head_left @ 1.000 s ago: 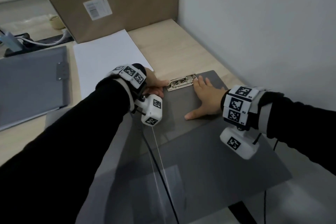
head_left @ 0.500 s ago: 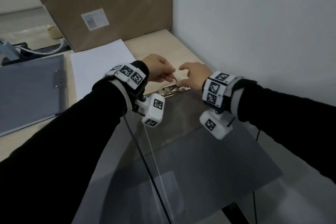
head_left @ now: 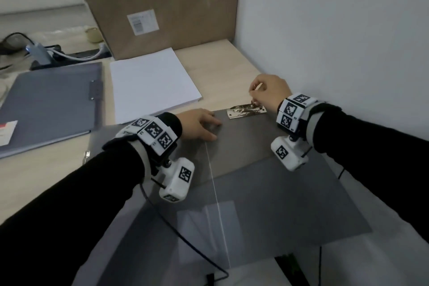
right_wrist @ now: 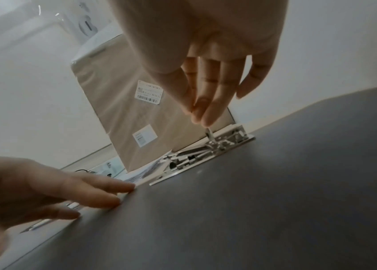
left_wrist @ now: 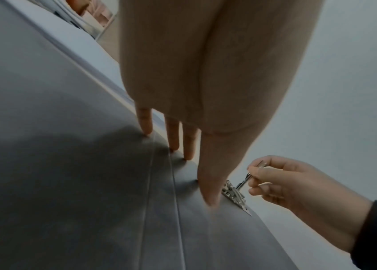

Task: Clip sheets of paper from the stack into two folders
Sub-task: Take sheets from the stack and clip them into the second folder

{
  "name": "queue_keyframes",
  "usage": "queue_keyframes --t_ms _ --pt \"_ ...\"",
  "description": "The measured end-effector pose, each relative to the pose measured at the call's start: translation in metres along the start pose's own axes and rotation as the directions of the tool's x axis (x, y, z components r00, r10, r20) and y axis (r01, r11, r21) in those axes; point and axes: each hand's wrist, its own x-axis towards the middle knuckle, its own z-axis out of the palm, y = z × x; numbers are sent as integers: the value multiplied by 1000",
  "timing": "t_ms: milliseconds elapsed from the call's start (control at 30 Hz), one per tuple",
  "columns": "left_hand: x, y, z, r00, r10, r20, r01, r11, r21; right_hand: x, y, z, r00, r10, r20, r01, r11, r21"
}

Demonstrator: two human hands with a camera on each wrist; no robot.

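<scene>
An open dark grey folder [head_left: 255, 169] lies in front of me, its metal clip [head_left: 246, 110] at the far edge. My right hand [head_left: 267, 90] pinches the clip's raised lever [left_wrist: 252, 171] between thumb and fingers, which the right wrist view shows too, at the lever [right_wrist: 208, 132]. My left hand [head_left: 199, 123] lies flat with straight fingers on the folder's far left corner, fingertips [left_wrist: 147, 127] pressing the board. A stack of white paper [head_left: 151, 81] lies beyond the left hand. A second grey folder [head_left: 48, 100] lies shut at the left.
A tall brown cardboard box [head_left: 157, 4] stands against the white wall [head_left: 336, 30] behind the paper. Cables and a hub [head_left: 39, 53] sit at the far left. A transparent folder cover [head_left: 209, 227] lies near me, over the table edge.
My left hand let go of the clip lever and dropped flat onto the folder's far left corner. My right hand took the lever and holds it raised.
</scene>
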Motion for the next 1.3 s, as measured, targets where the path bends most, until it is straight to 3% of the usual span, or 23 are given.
queue_keyframes --t_ms 133,400,733,967,1300 --pt "-5 -7 11 992 -9 127 -2 996 85 -2 2 -6 1000 -21 18 22 1000 -13" --pt "-7 -4 12 994 -13 107 5 997 78 -1 -1 -18 995 -99 -19 94 981 -169" --pt "-9 -4 14 995 -2 95 -5 998 67 -3 -16 -10 987 -143 72 152 980 -129" --pt "-9 -6 14 994 10 112 -17 997 69 7 14 -36 999 -31 10 33 962 -271" --pt "-9 -7 15 992 10 124 -17 998 52 -3 36 -33 972 194 132 -128 910 -394"
